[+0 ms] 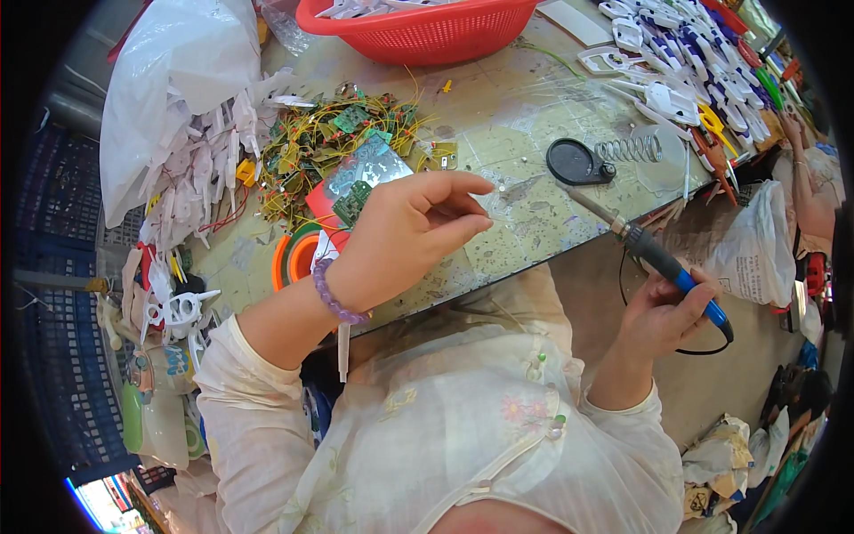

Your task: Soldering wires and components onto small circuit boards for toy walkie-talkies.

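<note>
My right hand (663,316) is wrapped round the blue and black handle of a soldering iron (658,254), held beyond the table's front edge. The iron's metal tip points up and left, close to a black iron stand (578,162) with a coiled spring (630,149). Over the table, my left hand (418,233) has bent fingers, with thumb and fingertips apart and nothing visible between them. Beside its wrist is a green circuit board (352,203). Behind that hand lies a heap of small circuit boards with yellow wires (307,151), partly under a shiny silver sheet (366,167).
A red plastic basket (427,36) holding white parts stands at the back. White plastic pieces (200,169) spill from a bag at left. Purple and white plastic parts (685,67) pile up at far right. Orange and green rings (298,254) sit near my left wrist.
</note>
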Motion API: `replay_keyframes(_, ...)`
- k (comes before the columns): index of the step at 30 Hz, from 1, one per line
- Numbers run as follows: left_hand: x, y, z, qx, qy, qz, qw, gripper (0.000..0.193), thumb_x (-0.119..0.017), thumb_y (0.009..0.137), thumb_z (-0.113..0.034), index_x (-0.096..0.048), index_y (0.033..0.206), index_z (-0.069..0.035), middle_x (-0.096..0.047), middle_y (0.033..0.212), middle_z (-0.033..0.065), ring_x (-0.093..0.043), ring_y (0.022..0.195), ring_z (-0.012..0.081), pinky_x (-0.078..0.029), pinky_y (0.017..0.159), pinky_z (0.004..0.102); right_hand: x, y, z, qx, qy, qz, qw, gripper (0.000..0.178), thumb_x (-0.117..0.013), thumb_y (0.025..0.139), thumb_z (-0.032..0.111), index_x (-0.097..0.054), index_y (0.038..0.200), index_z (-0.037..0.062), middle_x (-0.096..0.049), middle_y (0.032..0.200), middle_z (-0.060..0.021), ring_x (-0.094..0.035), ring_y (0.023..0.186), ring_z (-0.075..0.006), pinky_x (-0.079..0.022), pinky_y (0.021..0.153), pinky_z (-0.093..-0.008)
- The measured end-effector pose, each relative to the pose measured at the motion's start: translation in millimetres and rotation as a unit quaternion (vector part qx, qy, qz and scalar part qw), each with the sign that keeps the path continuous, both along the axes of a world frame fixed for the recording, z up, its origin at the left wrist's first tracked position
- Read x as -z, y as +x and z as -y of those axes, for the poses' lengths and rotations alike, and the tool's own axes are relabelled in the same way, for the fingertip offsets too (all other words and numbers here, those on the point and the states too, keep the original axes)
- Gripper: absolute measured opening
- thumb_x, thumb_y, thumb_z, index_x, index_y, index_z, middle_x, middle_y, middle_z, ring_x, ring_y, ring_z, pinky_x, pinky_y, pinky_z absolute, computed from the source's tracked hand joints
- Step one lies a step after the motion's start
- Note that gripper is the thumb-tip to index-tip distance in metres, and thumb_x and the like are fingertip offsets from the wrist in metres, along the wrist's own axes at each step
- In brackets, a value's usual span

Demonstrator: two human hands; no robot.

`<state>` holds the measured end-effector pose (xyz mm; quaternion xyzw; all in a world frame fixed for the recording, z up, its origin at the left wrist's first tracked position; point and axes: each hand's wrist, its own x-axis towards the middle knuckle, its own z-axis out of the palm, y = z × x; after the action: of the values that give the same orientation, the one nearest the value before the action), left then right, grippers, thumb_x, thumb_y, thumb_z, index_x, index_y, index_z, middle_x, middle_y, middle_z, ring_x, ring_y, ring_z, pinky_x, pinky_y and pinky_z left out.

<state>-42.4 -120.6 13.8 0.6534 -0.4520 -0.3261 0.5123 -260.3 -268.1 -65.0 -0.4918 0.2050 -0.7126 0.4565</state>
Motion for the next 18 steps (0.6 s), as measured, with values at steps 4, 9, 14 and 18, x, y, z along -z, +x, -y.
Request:
replay_keyframes(4, -1.8, -3.1, 2.8, -0.062, 0.034, 0.065, 0.995, 0.029, -0.070, 0.078, -0.001, -0.054, 0.102, -0.001, -0.066, 0.086, 0.0071, -0.062, 0.077, 0.0095, -0.049, 0.069, 0.0216, -3.1, 2.1, -7.3, -0.044, -0.027, 0.001, 0.999, 0.031, -0.050, 0.094, 0.037, -0.048, 0.088, 0.0072, -0.039, 0.057, -0.0006, -0.035, 0.047, -0.0081, -0.030, 0.044, -0.0211)
replay_keyframes(9, 1.1, -6.7, 3.9, -0.075, 0.004, 0.121, 0.990, 0.029, -0.071, 0.077, -0.002, -0.050, 0.097, -0.001, -0.065, 0.085, 0.0065, -0.063, 0.078, 0.0093, -0.050, 0.068, 0.0218, -4.3, 5.6, -10.5, -0.062, -0.031, -0.012, 0.998, 0.031, -0.050, 0.094, 0.038, -0.047, 0.089, 0.0074, -0.037, 0.056, 0.0001, -0.036, 0.047, -0.0082, -0.029, 0.043, -0.0212)
replay_keyframes(14, 4.5, -4.6, 4.1, -0.073, -0.016, 0.145, 0.987, 0.027, -0.071, 0.076, -0.001, -0.051, 0.095, 0.000, -0.059, 0.082, 0.0039, -0.065, 0.081, 0.0109, -0.051, 0.068, 0.0212, -6.6, 9.4, -13.0, -0.079, -0.039, -0.011, 0.996, 0.031, -0.050, 0.094, 0.037, -0.047, 0.089, 0.0070, -0.039, 0.057, -0.0004, -0.036, 0.047, -0.0083, -0.029, 0.043, -0.0208)
replay_keyframes(18, 2.8, -4.9, 3.6, -0.068, -0.016, 0.154, 0.986, 0.026, -0.071, 0.076, -0.001, -0.051, 0.093, 0.000, -0.058, 0.083, 0.0040, -0.065, 0.081, 0.0114, -0.051, 0.068, 0.0219, -5.0, 10.7, -12.0, -0.081, -0.044, -0.009, 0.996, 0.031, -0.050, 0.094, 0.037, -0.048, 0.088, 0.0067, -0.038, 0.055, -0.0004, -0.036, 0.046, -0.0084, -0.029, 0.043, -0.0210)
